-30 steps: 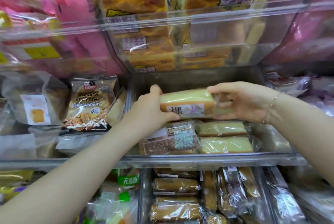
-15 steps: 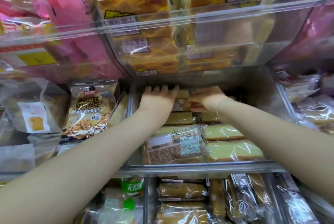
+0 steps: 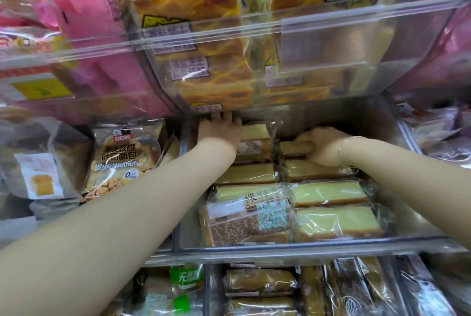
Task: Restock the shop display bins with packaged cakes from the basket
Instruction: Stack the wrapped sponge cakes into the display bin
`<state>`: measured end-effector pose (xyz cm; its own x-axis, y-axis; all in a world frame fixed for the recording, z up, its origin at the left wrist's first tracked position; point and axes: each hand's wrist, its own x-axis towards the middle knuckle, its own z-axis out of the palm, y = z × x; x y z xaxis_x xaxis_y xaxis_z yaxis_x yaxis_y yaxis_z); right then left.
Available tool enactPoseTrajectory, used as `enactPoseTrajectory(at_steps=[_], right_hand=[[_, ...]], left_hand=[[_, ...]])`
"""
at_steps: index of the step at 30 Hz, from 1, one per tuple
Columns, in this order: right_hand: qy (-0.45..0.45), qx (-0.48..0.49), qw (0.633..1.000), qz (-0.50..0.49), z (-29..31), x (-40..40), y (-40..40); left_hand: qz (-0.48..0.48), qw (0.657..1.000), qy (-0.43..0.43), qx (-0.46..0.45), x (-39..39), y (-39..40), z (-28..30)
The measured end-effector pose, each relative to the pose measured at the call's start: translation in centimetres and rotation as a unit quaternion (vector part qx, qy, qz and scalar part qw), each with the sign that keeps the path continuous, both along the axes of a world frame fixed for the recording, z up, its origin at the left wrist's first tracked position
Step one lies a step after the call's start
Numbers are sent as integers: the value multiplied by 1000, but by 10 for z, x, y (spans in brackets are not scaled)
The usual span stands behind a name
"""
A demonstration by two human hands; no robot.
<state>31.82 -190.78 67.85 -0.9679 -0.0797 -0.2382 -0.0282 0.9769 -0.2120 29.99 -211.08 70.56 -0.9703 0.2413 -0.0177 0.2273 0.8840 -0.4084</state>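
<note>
Both forearms are showing bare, with no sleeves reaching them; the right wrist is wearing a thin silver bangle (image 3: 342,148), just behind the right hand (image 3: 321,146).

Both arms outstretched, left hand (image 3: 219,130) flat

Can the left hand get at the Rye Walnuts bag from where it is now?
Probably yes. The left hand is deep in the cake bin, and the Rye Walnuts bag sits uncovered one compartment left; pulling back over the divider should free it.
</note>
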Motion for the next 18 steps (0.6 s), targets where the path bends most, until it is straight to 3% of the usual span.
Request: enactPoseTrajectory(at_steps=[5,7,10,13,18], right_hand=[[70,92,993,8,-2,6,-26],[93,43,995,14,-3,7,-36],[45,-77,996,-17,-1,3,-44],[17,-230,971,-65,0,-4,-46],[70,-223,968,-93,1,-12,-54]], left_hand=[[-21,999,14,23,2,0,-3],[-29,1000,8,10,2,1,-2],[-29,1000,-11,0,-1,-2,0],[-24,999,-26,9,-1,-10,5],[-12,998,-66,15,5,-12,16]])
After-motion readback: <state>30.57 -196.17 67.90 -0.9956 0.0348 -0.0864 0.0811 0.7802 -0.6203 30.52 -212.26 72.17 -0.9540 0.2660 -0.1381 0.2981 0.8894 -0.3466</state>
